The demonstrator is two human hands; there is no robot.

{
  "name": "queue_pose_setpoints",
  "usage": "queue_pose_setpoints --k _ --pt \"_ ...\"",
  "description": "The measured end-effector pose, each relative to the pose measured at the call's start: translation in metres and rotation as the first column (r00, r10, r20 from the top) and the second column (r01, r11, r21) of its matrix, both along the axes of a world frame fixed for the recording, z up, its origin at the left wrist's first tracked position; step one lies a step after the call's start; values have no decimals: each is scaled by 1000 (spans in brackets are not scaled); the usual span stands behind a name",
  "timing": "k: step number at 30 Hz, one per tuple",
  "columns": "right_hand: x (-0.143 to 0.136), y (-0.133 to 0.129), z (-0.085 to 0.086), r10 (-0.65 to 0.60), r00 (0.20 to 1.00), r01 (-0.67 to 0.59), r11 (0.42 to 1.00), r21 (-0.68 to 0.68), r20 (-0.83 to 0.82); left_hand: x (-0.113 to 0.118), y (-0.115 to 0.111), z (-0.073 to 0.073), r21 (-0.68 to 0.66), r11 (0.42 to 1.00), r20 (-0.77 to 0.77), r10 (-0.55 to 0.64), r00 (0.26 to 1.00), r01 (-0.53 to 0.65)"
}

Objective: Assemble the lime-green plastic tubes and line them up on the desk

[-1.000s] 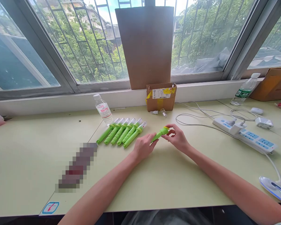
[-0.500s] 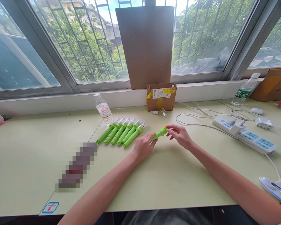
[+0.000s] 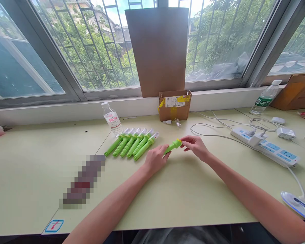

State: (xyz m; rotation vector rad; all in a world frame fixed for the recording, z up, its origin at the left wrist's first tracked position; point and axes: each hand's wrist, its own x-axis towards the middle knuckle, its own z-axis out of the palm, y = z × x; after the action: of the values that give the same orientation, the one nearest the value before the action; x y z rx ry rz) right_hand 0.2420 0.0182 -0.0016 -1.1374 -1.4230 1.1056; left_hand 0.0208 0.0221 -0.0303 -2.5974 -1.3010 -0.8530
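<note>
My left hand (image 3: 156,158) is closed around a green plastic stick handle (image 3: 173,146), just above the table. The handle's far end points up and right and carries a yellow ring (image 3: 179,141). At that end, my right hand (image 3: 194,147) has its thumb and fingertips pinched together at the ring; whether a small part sits between them is hidden. Left of my hands lies a row of several green sticks (image 3: 132,143) with ribbed handles and clear tops, side by side and slanted.
A small cardboard box (image 3: 175,106) stands at the back, with a clear cap (image 3: 177,122) and a white piece (image 3: 167,121) before it. A water bottle (image 3: 113,119) stands behind the sticks. To the right lie a power strip (image 3: 274,149) and cables (image 3: 213,135). A blurred patch (image 3: 82,183) covers something left.
The yellow ring shows slightly more at the handle's end, and my right fingertips have shifted a little. My left hand keeps its hold.
</note>
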Motion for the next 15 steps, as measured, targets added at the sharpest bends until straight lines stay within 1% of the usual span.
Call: queue_pose_setpoints --k 5,7,12,15 --pt "5 4 -1 -60 997 56 997 -62 -52 1 -1 0 11 1000 -24 -25 999 25" --pt "8 6 -2 -57 997 51 995 -90 -56 2 -2 0 10 999 -38 -32 999 33" --pt "13 8 -2 23 1000 -24 993 -118 -6 1 -2 0 11 999 -69 -47 997 48" --pt "18 8 2 103 995 -100 984 -151 13 0 -2 0 12 999 -103 -43 994 44"
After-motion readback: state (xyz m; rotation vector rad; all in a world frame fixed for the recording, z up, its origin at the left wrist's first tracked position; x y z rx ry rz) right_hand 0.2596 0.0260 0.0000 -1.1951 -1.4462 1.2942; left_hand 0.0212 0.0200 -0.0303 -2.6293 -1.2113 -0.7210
